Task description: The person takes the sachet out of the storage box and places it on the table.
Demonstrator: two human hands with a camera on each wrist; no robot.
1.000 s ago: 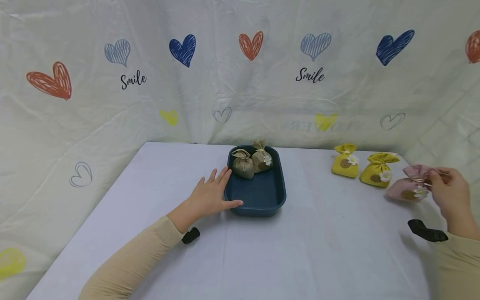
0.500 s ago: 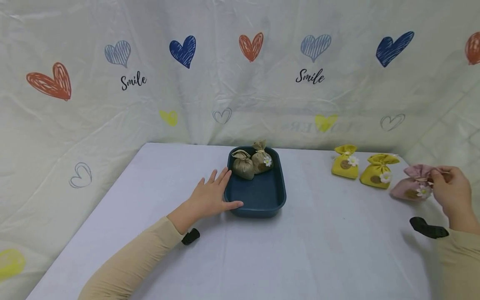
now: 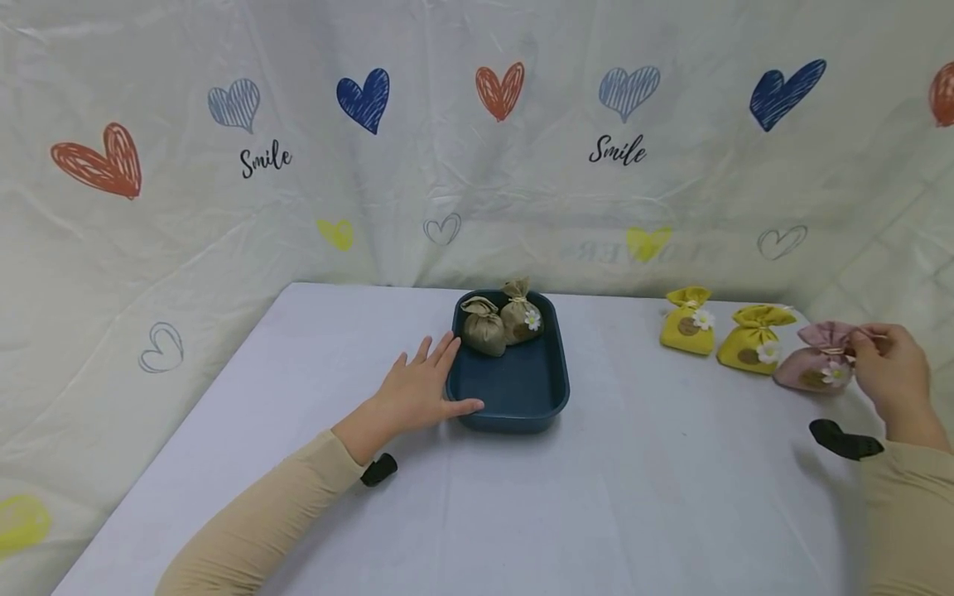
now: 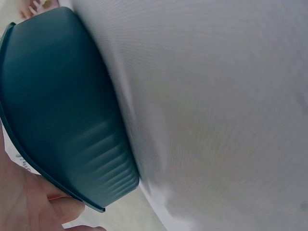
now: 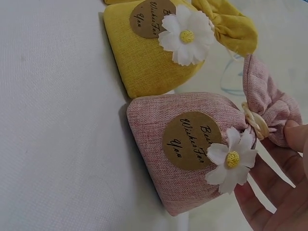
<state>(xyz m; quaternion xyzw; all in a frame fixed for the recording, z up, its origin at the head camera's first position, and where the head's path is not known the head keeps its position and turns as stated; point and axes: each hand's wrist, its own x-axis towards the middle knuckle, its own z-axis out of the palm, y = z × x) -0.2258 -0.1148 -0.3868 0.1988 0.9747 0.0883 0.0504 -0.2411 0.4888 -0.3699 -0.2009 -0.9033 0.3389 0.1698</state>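
Observation:
My right hand (image 3: 894,372) pinches the gathered neck of a pink cloth pouch (image 3: 801,370) at the table's right side. In the right wrist view this pouch (image 5: 156,115) stands close beside a yellow pouch (image 5: 134,62), bearing a round brown label and a white flower. Another yellow pouch (image 3: 686,335) is farther left in the row. With fingers spread, my left hand (image 3: 413,393) rests against the left rim of a dark blue tray (image 3: 510,389). Inside the tray's far end sit two brown pouches (image 3: 484,333).
A white cloth covers the table (image 3: 633,497), and a curtain printed with hearts (image 3: 498,91) hangs along its back and sides. Black straps show at both wrists, the right one (image 3: 845,440) beside the sleeve.
The pink pouch has shifted slightly toward the back in my right hand, and over the last half second a little left toward the yellow pouches. My left hand and the tray have stayed still.

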